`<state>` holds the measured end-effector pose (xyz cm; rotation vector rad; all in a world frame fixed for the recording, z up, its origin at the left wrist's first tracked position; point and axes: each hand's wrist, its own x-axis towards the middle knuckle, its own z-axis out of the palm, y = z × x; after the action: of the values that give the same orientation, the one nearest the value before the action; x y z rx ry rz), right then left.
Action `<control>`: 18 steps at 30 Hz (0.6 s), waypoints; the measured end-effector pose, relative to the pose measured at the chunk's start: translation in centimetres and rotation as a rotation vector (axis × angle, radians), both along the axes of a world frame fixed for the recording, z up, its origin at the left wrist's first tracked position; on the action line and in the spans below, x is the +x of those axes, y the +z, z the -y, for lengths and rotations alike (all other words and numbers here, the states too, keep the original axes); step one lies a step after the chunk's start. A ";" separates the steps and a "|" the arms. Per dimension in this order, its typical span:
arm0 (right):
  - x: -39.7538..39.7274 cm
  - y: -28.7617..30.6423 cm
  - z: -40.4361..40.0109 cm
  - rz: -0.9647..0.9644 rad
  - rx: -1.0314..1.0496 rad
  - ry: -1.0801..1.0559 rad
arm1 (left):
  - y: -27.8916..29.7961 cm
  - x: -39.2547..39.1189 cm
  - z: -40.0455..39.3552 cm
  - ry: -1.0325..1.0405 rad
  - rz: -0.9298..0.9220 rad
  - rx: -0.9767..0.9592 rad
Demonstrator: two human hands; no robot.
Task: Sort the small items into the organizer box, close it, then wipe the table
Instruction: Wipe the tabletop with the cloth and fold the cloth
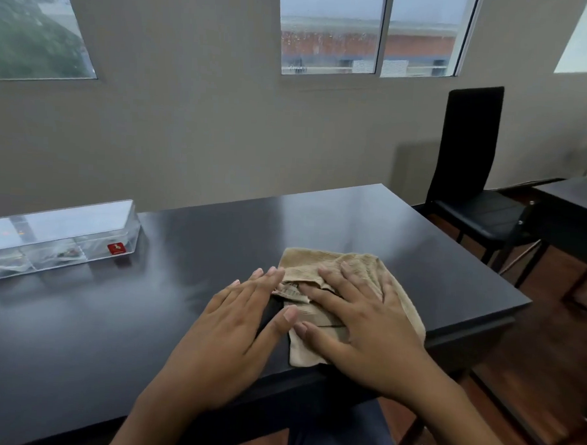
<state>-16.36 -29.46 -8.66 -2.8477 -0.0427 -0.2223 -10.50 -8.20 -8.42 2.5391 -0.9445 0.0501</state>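
While both hands lie flat with fingers straight, the right hand (365, 313) presses the beige cloth (361, 265) near the surface's (218, 219) right front edge; the left hand (237, 317) touches its left border. Cloth runs front to back. Far left, well apart, the clear organizer box (59, 235) sits lidded, small items dimly visible in its compartments.

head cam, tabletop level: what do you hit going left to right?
organizer box, lid shut, far left → left hand flat on the table, fingertips at the cloth's edge → beige cloth under the flat right hand → black chair beyond the table's right edge.
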 end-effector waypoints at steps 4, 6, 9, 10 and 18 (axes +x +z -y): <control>-0.8 0.3 1.3 -0.034 0.082 -0.055 | 0.5 -0.1 0.3 -0.001 -0.011 0.032; -1.1 0.6 2.2 -0.042 0.123 -0.113 | 0.5 0.2 0.2 -0.009 0.004 0.038; -1.1 0.9 5.0 -0.045 0.135 -0.294 | 0.2 0.6 0.0 -0.021 0.014 0.047; -1.0 0.9 6.4 -0.042 0.130 -0.371 | 0.2 0.6 0.1 -0.024 0.017 0.052; 0.2 0.5 12.7 -0.093 0.036 -0.688 | -0.1 0.6 -0.1 -0.043 0.035 0.042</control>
<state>-16.20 -42.15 -8.14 -2.7200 0.9509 -0.2197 -9.93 -8.09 -8.52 2.5624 -1.0238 0.0635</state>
